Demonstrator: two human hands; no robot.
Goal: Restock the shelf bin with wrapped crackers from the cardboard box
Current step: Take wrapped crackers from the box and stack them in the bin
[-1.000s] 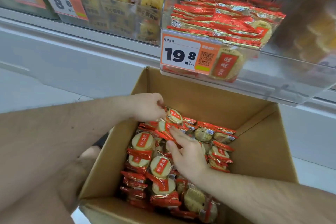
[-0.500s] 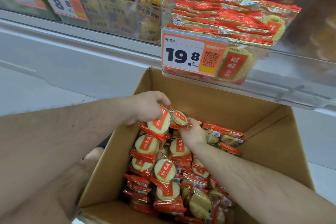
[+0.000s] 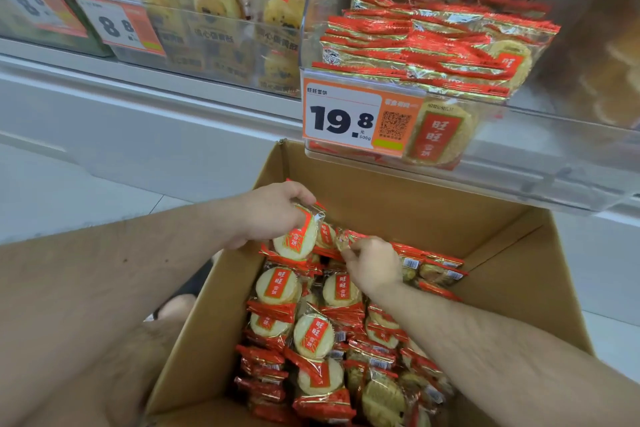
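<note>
Your left hand (image 3: 273,215) is closed around a few round pale crackers in crinkly clear-and-red wrappers (image 3: 296,241), held just above the far end of the open brown cardboard box (image 3: 512,274), and your right hand (image 3: 372,265) pinches the crimped end of another wrapped packet (image 3: 346,241) beside them. Expect these to be very light and brittle: the disc inside will likely crack if squeezed flat, and the glossy film looks slippery, so grip by the edges of the disc or the red crimped ends, and keep the bundle small. The rest lie in loose rows in the box; the clear plastic shelf bin (image 3: 571,163) with the orange price label (image 3: 353,114) sits directly above, already partly stacked
</note>
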